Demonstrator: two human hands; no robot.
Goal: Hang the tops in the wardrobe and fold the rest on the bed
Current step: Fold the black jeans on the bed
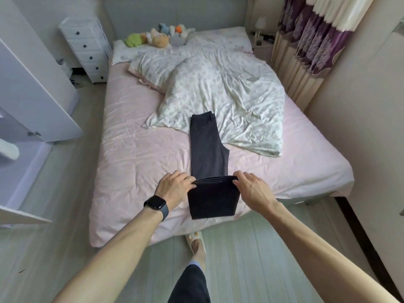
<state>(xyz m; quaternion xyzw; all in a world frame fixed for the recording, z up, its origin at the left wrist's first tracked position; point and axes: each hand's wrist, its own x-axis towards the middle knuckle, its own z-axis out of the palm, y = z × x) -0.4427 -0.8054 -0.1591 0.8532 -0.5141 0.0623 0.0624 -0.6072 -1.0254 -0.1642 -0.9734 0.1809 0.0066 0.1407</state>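
Folding the trousers (207, 147) is the step in hand, and you have their leg end raised by its two corners. Your left hand (175, 190) pinches the left corner of the layered cloth and your right hand (251, 189) pinches the right one, with the fingers (192, 182) of both curled round the stacked edge.

To do it well, carry that edge forward and level, both hands at the same pace, so the lifted part lands squarely on the part lying flat and its sides line up with those beneath. Lay it down from the crease outward rather than dropping it. Then let go and smooth it with flat palms to press out wrinkles.

Mind the far end. The waistband rests on the edge of the flowered duvet (229, 95), so the base is uneven there and a fold set on it could sag or slide. Drawing the garment toward you onto a bare part of the bed (135, 149) first would likely help.

The trousers are dark grey, nearly black, plain, in a soft cloth that drapes. They lie lengthwise near the foot of the bed, one leg stacked on the other, waistband away from you and the seat bulging to the right. The held part hangs from your fingers as a dark rectangle at the bed's near edge.
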